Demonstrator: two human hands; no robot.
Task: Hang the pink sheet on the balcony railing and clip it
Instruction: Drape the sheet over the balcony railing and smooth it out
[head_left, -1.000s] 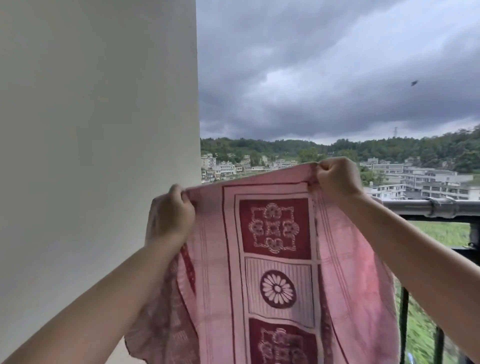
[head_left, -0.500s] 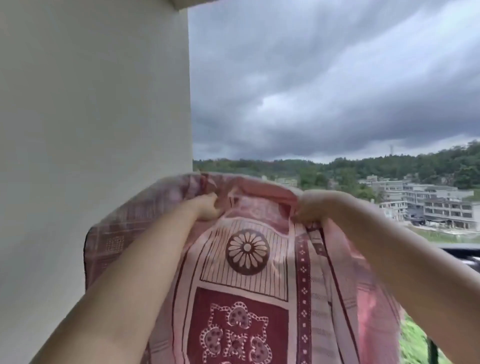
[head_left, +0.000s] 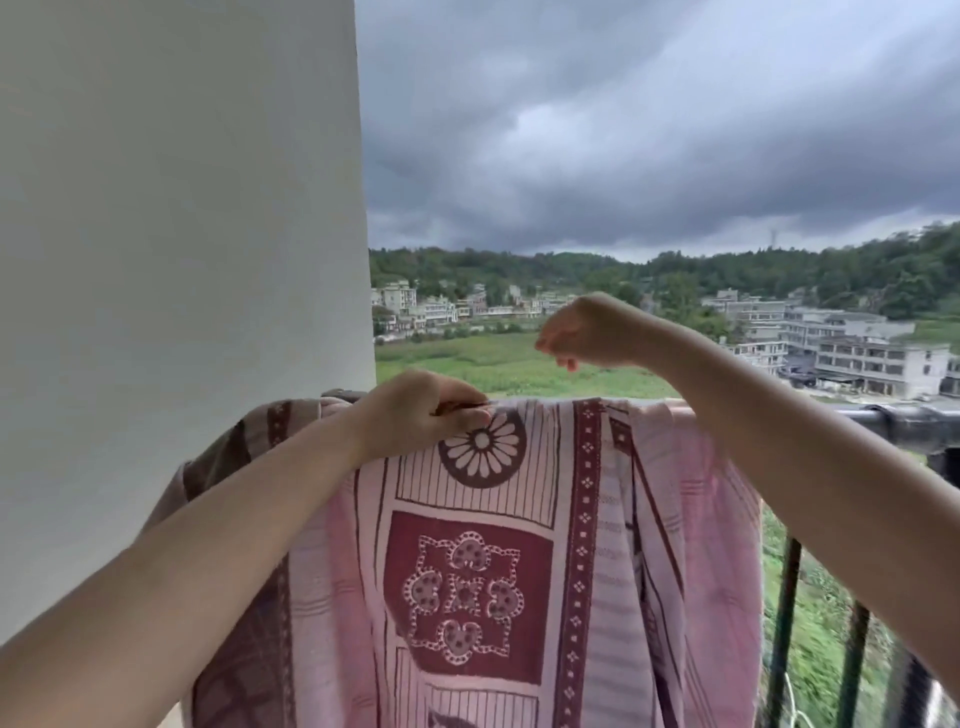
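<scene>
Your left hand (head_left: 421, 413) gripped the top fold of the pink sheet (head_left: 524, 571), fingers curled down over the cloth and thumb pinching it right where it crossed the top bar of the railing (head_left: 893, 422). Your right hand (head_left: 584, 332) was lifted clear of the cloth, above the bar and a little to the right of the left hand, with the fingers loosely curled downward and nothing held in them. Both of your forearms were bare and reached in from the lower corners of the view. You had the sheet draped over the bar, its near side hanging down toward you: pale pink with dark red borders, a round daisy-like flower just under your left hand, and a dark red square with a looping flower pattern below that. At the left the cloth bunched up against the white wall (head_left: 176, 260), and its right edge hung near the dark upright bars of the railing. To the right of the sheet, the bare bar ran on toward the frame's edge. Beyond the railing lay a green field (head_left: 493, 364), pale low buildings (head_left: 852, 353), wooded hills (head_left: 675, 270) and a heavy grey sky (head_left: 649, 130).
</scene>
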